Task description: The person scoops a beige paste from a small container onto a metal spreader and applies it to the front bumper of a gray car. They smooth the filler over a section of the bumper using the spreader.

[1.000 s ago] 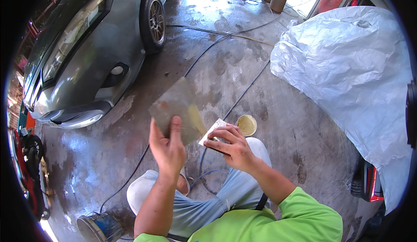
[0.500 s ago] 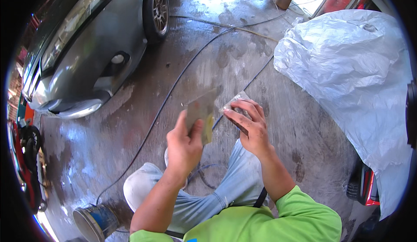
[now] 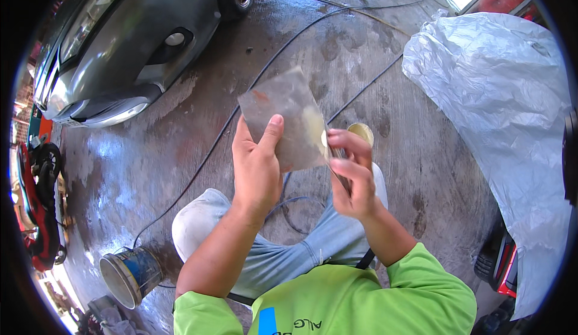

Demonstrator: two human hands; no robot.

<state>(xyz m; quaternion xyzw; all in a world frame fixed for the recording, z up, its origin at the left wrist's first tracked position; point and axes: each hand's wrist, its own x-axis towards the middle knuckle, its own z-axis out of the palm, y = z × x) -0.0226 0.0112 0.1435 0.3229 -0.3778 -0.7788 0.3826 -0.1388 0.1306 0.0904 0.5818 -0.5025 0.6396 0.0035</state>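
My left hand (image 3: 256,169) grips a square, grey, flat plate (image 3: 274,97) from below left, thumb on its face. Pale cream paste (image 3: 313,122) is smeared near the plate’s right edge. My right hand (image 3: 355,181) has its bent fingers round a thin, flat spreader (image 3: 338,179), seen nearly edge-on against that edge; its far part is hard to make out. Behind my right fingers, a small round tub (image 3: 361,131) with cream contents sits on the floor, partly hidden. My bent legs (image 3: 198,220) in pale jeans are below.
A dark grey car (image 3: 129,46) fills the upper left, a red-and-black motorbike (image 3: 39,208) the far left. A paint bucket (image 3: 129,275) lies lower left. Hoses (image 3: 174,204) cross the wet concrete floor. A crumpled silver cover (image 3: 487,88) drapes over something on the right.
My left hand has raised the plate and turned its broad face toward me. My right hand’s spreader has turned edge-on and now meets the plate’s right edge. The view has shifted slightly.
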